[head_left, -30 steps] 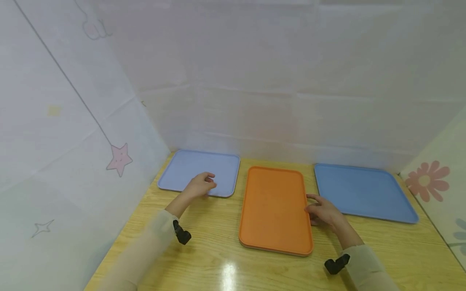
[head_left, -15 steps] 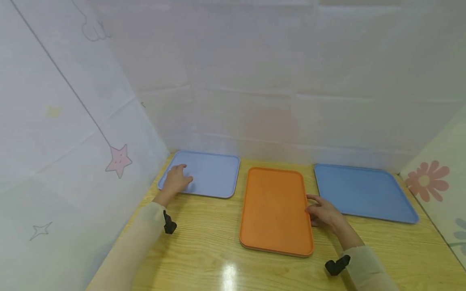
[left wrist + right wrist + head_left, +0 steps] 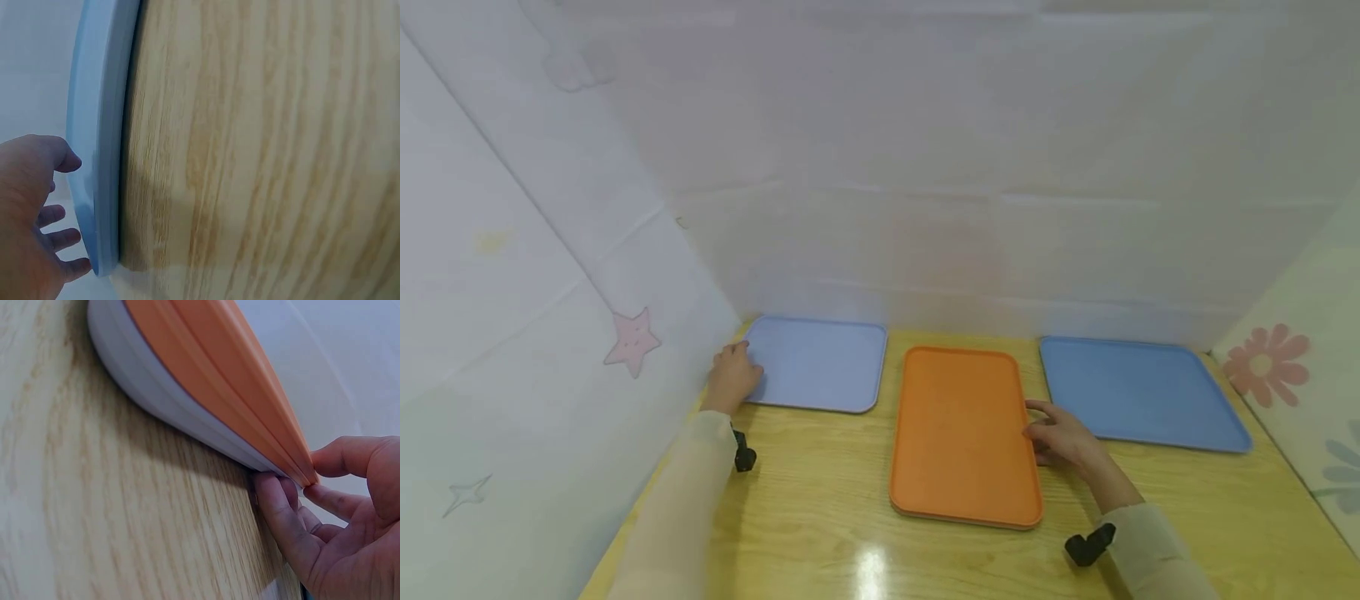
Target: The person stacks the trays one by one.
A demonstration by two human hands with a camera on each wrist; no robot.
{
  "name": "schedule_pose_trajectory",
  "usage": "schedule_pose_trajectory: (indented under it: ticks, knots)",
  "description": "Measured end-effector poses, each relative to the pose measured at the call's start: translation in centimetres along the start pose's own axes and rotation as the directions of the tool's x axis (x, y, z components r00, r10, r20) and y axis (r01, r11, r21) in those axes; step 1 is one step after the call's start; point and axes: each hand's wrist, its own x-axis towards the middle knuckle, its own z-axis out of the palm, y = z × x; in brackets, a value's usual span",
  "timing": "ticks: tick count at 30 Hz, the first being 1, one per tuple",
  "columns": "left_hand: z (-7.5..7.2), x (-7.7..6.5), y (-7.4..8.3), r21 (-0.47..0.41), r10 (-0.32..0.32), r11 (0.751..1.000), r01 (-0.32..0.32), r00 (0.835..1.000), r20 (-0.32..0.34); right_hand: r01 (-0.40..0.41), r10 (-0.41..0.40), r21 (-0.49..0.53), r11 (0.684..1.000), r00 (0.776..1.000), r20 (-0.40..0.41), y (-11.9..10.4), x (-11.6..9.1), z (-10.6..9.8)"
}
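A pale blue tray [image 3: 820,362] lies at the back left of the wooden table [image 3: 820,517]. My left hand [image 3: 732,377] is at its left near corner. In the left wrist view the thumb and fingertips [image 3: 74,239] touch the tray's rim [image 3: 103,162], loosely spread, with no closed grip showing. An orange tray [image 3: 962,433] lies in the middle. My right hand [image 3: 1060,437] pinches its right edge: the thumb [image 3: 350,456] lies on top of the rim and the fingers [image 3: 281,512] reach under the orange tray's edge [image 3: 250,419].
A darker blue tray [image 3: 1138,392] lies at the back right, just beyond my right hand. White cloth walls enclose the table on the left, back and right. Bare wood runs along the near side.
My left hand has slid left along the pale blue tray, from its near edge to its left corner. The right hand has stayed on the orange tray's edge.
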Motion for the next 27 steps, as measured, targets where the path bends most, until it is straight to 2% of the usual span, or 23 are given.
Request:
schedule_pose_trajectory:
  ticks: [4,8,13,20,27]
  knots:
    - [0.3,0.4,-0.5,-0.005,-0.042,0.999,0.042,0.999,0.024,0.007,-0.007,0.019,1.0,1.0,0.005,0.0,0.1,0.0]
    - [0.2,0.5,0.1,0.034,-0.101,0.995,0.099,0.992,0.076,0.013,-0.013,0.012,1.0,1.0,-0.002,0.0,0.1,0.0]
    - [-0.2,0.5,1.3,0.078,-0.168,0.984,0.16,0.981,0.101,0.007,-0.007,-0.006,1.0,1.0,-0.02,0.1,0.2,0.2]
    - [-0.9,-0.3,1.9,0.111,-0.194,0.976,0.189,0.98,0.036,0.004,-0.004,0.006,1.0,1.0,-0.016,0.1,0.2,0.2]
    - [-0.6,-0.6,1.2,0.119,-0.182,0.976,0.182,0.983,-0.01,0.018,-0.018,0.016,1.0,1.0,-0.003,0.2,0.2,0.1]
